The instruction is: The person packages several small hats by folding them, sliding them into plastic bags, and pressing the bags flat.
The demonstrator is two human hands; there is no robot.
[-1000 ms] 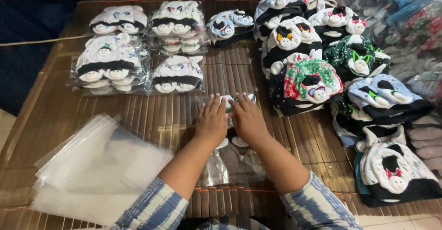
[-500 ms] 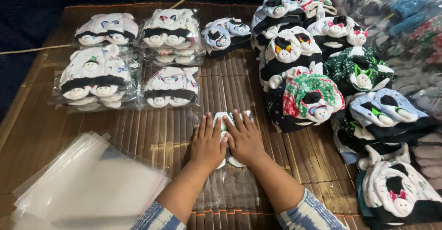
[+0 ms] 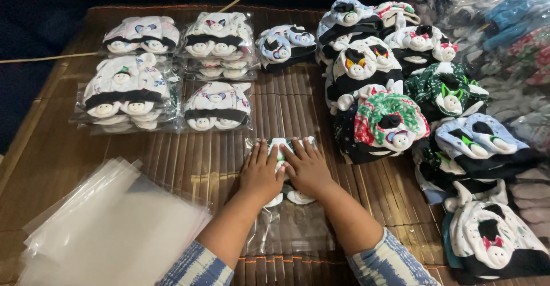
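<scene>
Nearest the camera, left of the clear bag [image 3: 292, 234], sits a loose stack of empty plastic sleeves [image 3: 109, 229] on the bamboo mat [image 3: 189, 160]. Both hands lie flat on that bag, left hand [image 3: 260, 177] and right hand [image 3: 309, 168] side by side, fingers spread, palms down, gripping nothing, just pressing. Under them, inside the far end of the bag, is a soft white and green toy-face piece [image 3: 276, 144]; the near end looks flat and unfilled. Looks to me like the flattening step. Open palms hold nothing, so any lift from here would call for a pinch on the slippery plastic. Beyond the bag to the left are packed bundles [image 3: 217, 105]; beyond it to the right, loose piles [image 3: 389, 120] of similar pieces
</scene>
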